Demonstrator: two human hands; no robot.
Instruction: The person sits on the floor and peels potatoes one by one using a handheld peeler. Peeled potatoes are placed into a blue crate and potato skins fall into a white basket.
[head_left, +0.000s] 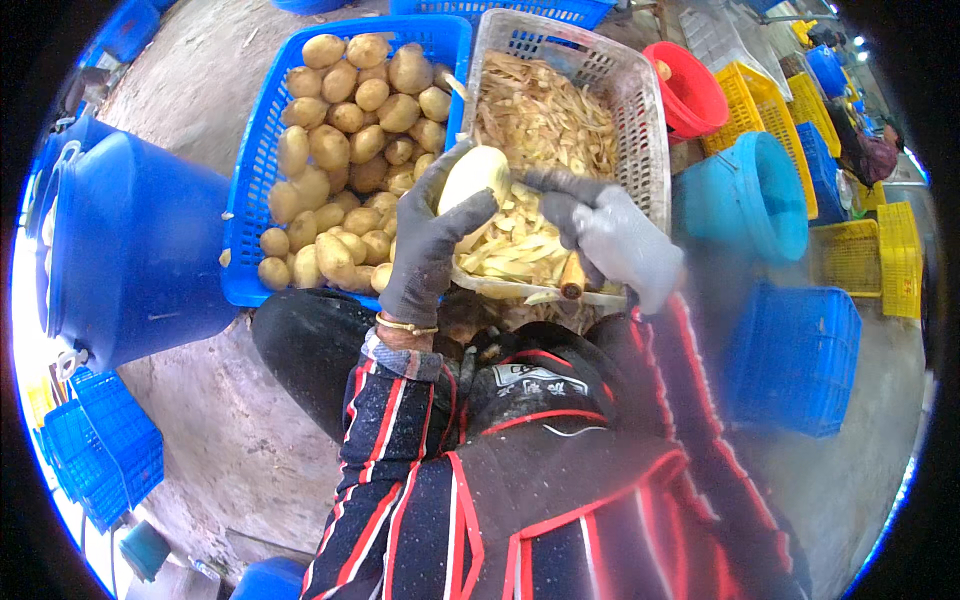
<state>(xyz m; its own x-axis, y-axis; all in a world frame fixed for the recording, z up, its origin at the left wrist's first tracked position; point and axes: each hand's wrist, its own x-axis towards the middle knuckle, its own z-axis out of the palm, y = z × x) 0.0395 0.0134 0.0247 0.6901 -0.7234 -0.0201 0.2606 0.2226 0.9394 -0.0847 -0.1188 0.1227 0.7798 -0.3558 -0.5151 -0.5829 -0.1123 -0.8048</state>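
Note:
My left hand (439, 225), in a dark grey glove, grips a pale peeled potato (475, 178) over the edge between two crates. To its right, my right hand (611, 232), in a grey glove, is closed around a tool with a brown handle end (572, 279); the tool's working part is hidden or blurred near the potato. Unpeeled potatoes (330, 146) fill the blue plastic crate (251, 180) on the left. Brown and pale yellow peelings (540, 112) lie in the whitish plastic crate (651, 142) under my hands.
A large blue barrel (150, 232) stands at the left. To the right are a red bucket (686, 90), a turquoise bucket (742, 199), yellow crates (847, 259) and a blue crate (795, 360). Another person (874, 150) is at the far right. Blue crates (105, 442) lie at lower left.

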